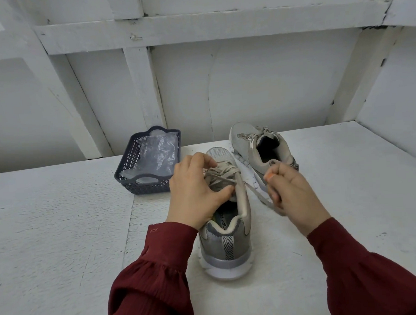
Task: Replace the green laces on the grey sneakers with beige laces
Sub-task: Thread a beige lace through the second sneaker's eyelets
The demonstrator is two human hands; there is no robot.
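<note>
The near sneaker (227, 238) stands at the centre of the frame on a rough, white-painted table (61, 225), heel toward the viewer and toe pointing away. It is grey with a fine mesh toe, a shiny silver-grey heel panel, a thick white sole and a padded beige collar. A woven pull tab (228, 246) with a black-and-white chevron pattern runs down the heel. On the insole the letters "MORY FO" can be read, the rest being hidden. A flat beige lace (223, 174) criss-crosses its eyelets. The left hand (196, 189) grips the laced upper, its fingers curled over the crossings and its thumb pressed against the top of the tongue. The right hand (288, 189), just right of the shoe, has its fingers bent tight and pinches the loose end of that lace, which runs taut from an upper eyelet to the fingertips. The far sneaker (257, 147) sits right of centre just behind, tilted, pale grey, with a beige lace tied in a bow. Left of centre stands a dark blue-grey plastic basket (130, 171) with lattice walls and cut-out handles, holding a crumpled clear plastic bag (158, 152). Dark red crinkled sleeves (150, 280) with gathered cuffs cover both arms.
</note>
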